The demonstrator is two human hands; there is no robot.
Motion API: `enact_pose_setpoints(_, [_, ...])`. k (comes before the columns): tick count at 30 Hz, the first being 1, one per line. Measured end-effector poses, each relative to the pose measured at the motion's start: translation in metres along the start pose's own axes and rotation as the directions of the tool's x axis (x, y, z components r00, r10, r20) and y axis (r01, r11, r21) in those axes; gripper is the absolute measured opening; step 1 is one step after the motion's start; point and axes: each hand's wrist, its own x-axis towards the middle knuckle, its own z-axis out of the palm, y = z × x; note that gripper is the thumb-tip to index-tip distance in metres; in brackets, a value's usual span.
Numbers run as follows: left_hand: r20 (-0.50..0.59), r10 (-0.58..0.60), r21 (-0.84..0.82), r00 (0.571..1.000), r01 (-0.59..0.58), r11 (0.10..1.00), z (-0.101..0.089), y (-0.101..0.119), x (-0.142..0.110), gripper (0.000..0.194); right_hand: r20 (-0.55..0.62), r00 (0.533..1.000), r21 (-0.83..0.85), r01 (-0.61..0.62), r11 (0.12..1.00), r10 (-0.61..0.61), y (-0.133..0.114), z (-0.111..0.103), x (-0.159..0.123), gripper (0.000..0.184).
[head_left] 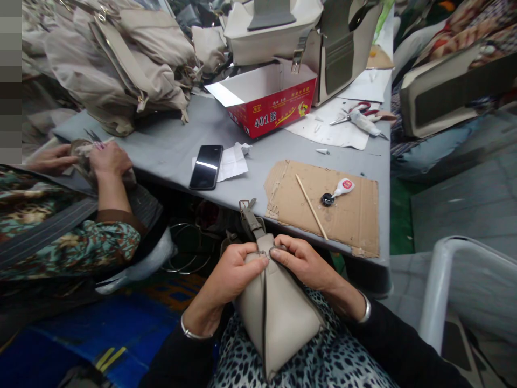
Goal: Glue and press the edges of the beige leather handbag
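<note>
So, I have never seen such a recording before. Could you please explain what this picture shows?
There is no machine here: one camera on a person's head looks forward and down. The wearer's bare left hand and right hand hold a smooth beige bag near its grey buckled strap. On the grey table are a black rectangular phone, an open red cardboard box and a flat brown cardboard sheet, which carries a thin wooden stick and a small white bottle. At far left are another person's hands.

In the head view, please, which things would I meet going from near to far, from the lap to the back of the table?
Beige bag in left hand and right hand → cardboard sheet → red box → pale bag.
</note>
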Motion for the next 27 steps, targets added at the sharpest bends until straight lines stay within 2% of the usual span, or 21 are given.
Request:
enact_pose_setpoints(19, [0.004,0.001,0.004,1.0,-0.001,1.0,0.0,0.0,0.0,0.026,-0.044,0.996,-0.131,0.071,0.989,-0.077,0.001,0.002,0.001,0.032])
enact_pose_setpoints(23, [0.054,-0.014,-0.037,0.998,0.016,0.999,-0.002,0.0,-0.002,0.03,0.024,0.998,-0.112,0.052,0.992,-0.049,-0.007,-0.003,0.0,0.034])
enact_pose_setpoints(27, [0.082,-0.046,-0.073,0.996,0.052,0.996,-0.006,-0.001,-0.005,0.031,0.138,0.99,-0.145,0.041,0.989,-0.021,-0.016,-0.011,-0.001,0.028])
